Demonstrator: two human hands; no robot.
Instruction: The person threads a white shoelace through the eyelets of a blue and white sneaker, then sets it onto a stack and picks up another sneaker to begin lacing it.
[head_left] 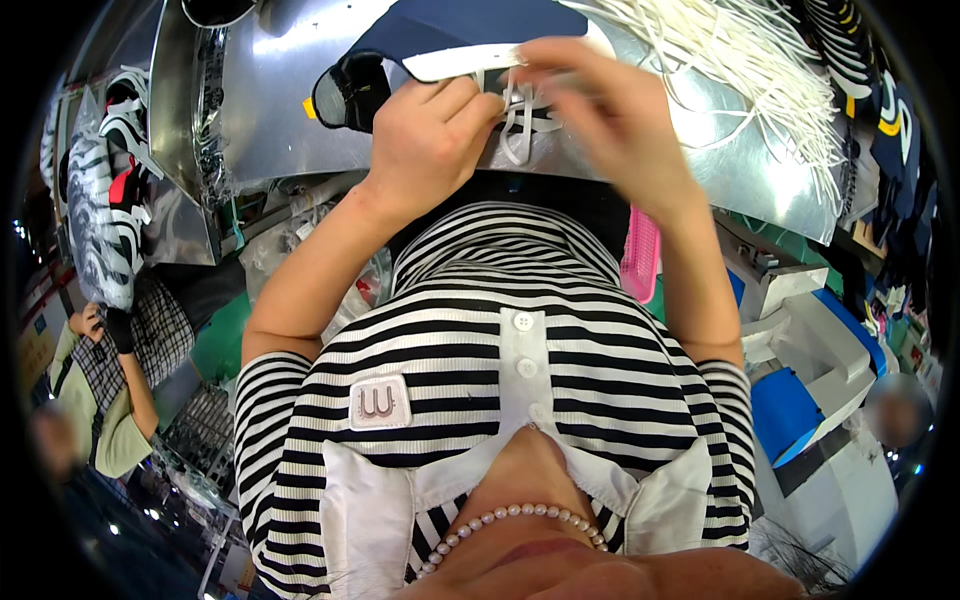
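A navy shoe upper (470,28) with white edging and a black padded collar (352,92) lies on the metal worktop in front of me. My left hand (430,140) is closed at its near side, thumb and fingers pinched on a white shoelace (518,135). A loop of that lace hangs down between my two hands, over the table's near edge. Just to the right, my right hand (610,115) is curved above the lace and smeared by motion. Whether its fingertips grip anything is not clear.
Loose white laces (745,75) spread over the right of the metal worktop (270,110). A pink basket (640,255) sits below its edge. Shoe uppers hang at far right. On the left, another person (115,400) handles a plastic-wrapped bundle (98,225).
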